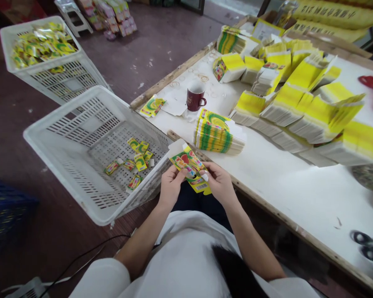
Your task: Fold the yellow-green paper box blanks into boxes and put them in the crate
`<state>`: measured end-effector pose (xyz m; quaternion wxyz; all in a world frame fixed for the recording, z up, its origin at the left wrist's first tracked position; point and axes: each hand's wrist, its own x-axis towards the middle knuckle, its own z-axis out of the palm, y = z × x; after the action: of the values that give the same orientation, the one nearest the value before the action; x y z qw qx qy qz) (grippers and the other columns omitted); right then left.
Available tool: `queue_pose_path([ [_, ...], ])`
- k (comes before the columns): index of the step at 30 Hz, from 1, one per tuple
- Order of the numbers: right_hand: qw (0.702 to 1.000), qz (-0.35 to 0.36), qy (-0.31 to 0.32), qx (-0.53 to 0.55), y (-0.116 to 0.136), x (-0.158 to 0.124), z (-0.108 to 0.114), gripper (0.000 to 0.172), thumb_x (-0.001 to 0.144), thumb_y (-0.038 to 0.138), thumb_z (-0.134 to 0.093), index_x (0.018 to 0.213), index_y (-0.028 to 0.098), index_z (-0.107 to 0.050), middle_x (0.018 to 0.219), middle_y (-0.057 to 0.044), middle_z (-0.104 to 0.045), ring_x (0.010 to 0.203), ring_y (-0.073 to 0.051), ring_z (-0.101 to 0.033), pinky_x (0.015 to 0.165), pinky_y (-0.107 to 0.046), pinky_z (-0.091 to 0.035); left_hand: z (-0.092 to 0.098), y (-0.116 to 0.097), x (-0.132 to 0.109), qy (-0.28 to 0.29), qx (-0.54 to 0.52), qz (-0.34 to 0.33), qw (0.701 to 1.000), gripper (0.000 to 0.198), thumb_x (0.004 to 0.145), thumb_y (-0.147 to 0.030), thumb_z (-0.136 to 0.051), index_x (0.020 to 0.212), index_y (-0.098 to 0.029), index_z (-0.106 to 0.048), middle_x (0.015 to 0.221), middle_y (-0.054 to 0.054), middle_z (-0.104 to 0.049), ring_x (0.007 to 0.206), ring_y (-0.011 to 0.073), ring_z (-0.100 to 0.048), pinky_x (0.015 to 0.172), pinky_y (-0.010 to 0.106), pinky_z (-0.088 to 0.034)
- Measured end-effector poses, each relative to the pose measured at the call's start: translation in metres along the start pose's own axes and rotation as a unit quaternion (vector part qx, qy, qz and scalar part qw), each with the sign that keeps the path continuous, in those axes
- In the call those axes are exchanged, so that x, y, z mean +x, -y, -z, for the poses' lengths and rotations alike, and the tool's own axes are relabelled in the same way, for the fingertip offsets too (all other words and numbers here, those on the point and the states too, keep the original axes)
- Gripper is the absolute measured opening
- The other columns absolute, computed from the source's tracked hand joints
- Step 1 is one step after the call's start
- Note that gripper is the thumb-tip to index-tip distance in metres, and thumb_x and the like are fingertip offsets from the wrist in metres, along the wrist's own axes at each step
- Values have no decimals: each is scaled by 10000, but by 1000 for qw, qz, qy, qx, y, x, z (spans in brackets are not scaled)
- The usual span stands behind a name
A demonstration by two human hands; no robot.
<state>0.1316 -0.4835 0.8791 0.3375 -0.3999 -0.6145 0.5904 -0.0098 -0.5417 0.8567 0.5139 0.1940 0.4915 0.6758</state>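
Between my two hands is a printed cardboard box [188, 162], yellow and green with fruit pictures, its white flap sticking out at the upper left. My left hand [170, 184] pinches its left side with the thumb on top. On the right side, my right hand [219, 182] grips the box, with a bit of white at the thumb tip. Just beyond, a stack of flat printed cartons [216, 132] lies on the white table [267, 178]. To the left, a white plastic crate [65, 136] holds several small filled yellow-green boxes [141, 161].
A dark red mug [194, 97] and a yellow packet [153, 106] stand near the table's left edge. Many carton stacks [286, 99] cover its far part. Black-handled scissors [362, 244] lie at right. Another crate [65, 78], full of packets, stands at the far left.
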Motion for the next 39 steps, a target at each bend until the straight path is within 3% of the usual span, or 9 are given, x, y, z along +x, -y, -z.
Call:
queue_pose_path([
  [5,999,20,-29,-13,-5,6,3,184,865,307,-638,978,190,-725,892,-45,-758,741,-181,-694,661,-291,-567,-5,-4,4,-21,-21,39,999,402,658,-464,-878,885,-163,-735,828,59,-782,723,205,-736,726,340,-615],
  [10,950,221,-20,-220,8,4,23,224,920,118,-551,987,225,-736,859,-33,-707,794,-162,-642,709,-290,-521,30,-42,20,5,33,-118,992,648,712,-635,-785,1213,-249,-643,1284,114,-696,1176,266,-666,997,397,-534],
  [15,837,391,33,-382,21,-8,23,267,955,85,-550,967,296,-713,872,9,-718,908,-172,-604,1055,-411,-419,39,-69,14,224,333,-102,910,1144,474,-592,-932,1437,-211,-447,1503,190,-494,1381,394,-481,1155,522,-383],
  [17,847,389,-18,-361,16,-12,17,248,943,140,-597,1097,317,-678,988,-6,-713,1033,-199,-604,1168,-472,-328,25,-63,5,267,417,-61,867,1013,574,-470,-923,1423,-205,-438,1440,168,-553,1316,368,-545,1105,496,-443],
  [21,946,238,-161,-151,-1,-17,9,658,915,402,-658,1494,267,-376,1460,-134,-503,1368,-295,-471,1162,-528,-375,1,-40,-12,190,483,-77,852,786,742,-313,-781,1406,-198,-376,1256,120,-655,1118,301,-667,942,420,-544],
  [24,996,58,-48,55,-7,-15,3,647,930,537,-593,1477,240,-418,1478,-133,-527,1328,-292,-545,1103,-486,-468,-5,-25,-18,171,512,-131,832,828,736,-306,-771,1418,-207,-312,1237,126,-653,1061,309,-692,879,414,-557],
  [28,974,-82,74,198,-6,-9,-3,603,854,564,-683,1358,249,-580,1365,-83,-651,1242,-287,-625,1070,-460,-508,-4,-16,-20,189,526,-211,802,703,750,-252,-735,1334,-245,-344,1205,106,-654,1042,287,-699,855,391,-557],
  [36,994,85,66,-32,-11,-17,-3,608,939,333,-590,1522,265,-432,1499,-90,-537,1363,-268,-536,1141,-443,-455,2,-18,-5,216,548,-164,791,695,715,-221,-662,1319,-227,-318,998,62,-664,855,268,-708,680,359,-552],
  [39,974,174,35,-144,-17,-18,-3,557,936,122,-485,1464,293,-523,1527,-61,-510,1398,-227,-503,1166,-408,-435,1,-9,1,178,525,-234,799,813,685,-223,-695,1387,-187,-285,1197,156,-601,1091,325,-652,852,455,-557],
])
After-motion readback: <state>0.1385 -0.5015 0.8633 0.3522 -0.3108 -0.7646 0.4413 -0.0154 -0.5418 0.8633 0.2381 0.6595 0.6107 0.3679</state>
